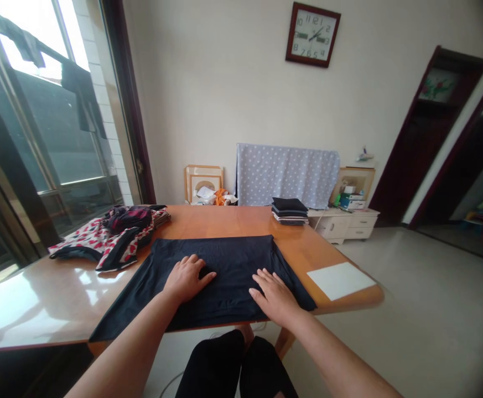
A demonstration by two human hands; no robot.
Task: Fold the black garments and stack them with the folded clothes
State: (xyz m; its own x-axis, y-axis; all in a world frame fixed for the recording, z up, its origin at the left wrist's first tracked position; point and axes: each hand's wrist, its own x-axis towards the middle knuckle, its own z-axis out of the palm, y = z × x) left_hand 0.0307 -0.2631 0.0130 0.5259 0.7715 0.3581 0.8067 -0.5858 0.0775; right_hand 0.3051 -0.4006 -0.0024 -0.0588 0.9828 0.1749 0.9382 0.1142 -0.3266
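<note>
A dark navy garment (224, 254) lies spread on the wooden table, with sleeve-like side parts slanting toward the near edge; its exact kind I cannot tell. My left hand (187, 277) rests on its left half, fingers slightly bent and thumb apart. On the right half lies my right hand (275, 294), palm down with the fingers spread. Neither hand grips the cloth.
A heap of clothes with a red-and-white patterned garment (119, 235) lies at the table's left. Folded dark clothes (290, 211) are stacked at the far edge. A white sheet (341, 281) lies near the right corner of the wooden table (220, 218). Behind stands a low white cabinet (344, 226).
</note>
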